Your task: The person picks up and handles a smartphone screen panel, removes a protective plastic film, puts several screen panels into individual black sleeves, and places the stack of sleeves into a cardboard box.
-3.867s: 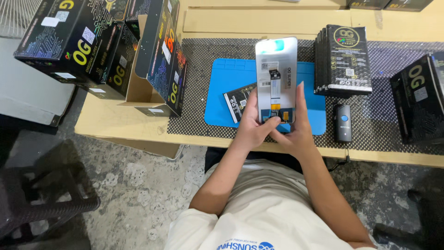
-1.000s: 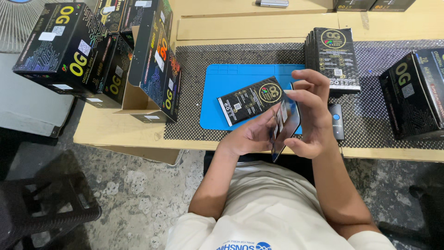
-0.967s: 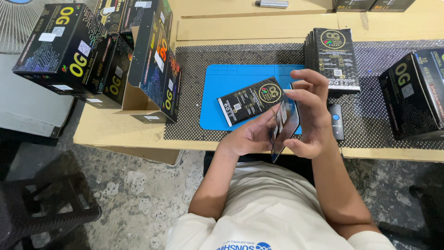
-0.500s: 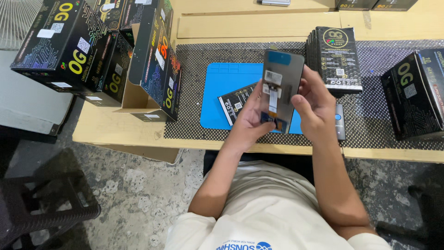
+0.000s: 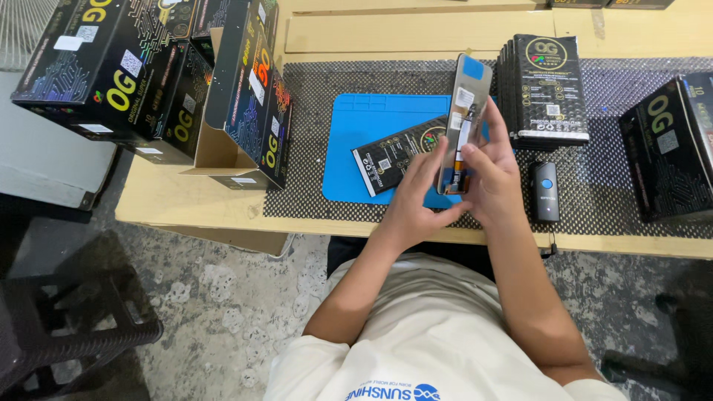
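Head cam: mid-frame, both hands have the phone screen panel (image 5: 462,122) pinched by its lower end, left hand (image 5: 416,200) steadying from the side, right hand (image 5: 494,174) clamping the edge, tilted up probably to see its back. Flat black box (image 5: 394,154) lies underneath on the blue mat (image 5: 356,141); small scanner (image 5: 544,191) on the counter (image 5: 186,200), right.

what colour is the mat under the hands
Bright blue mat, lying on a black dotted liner; the head view shows it clearly.
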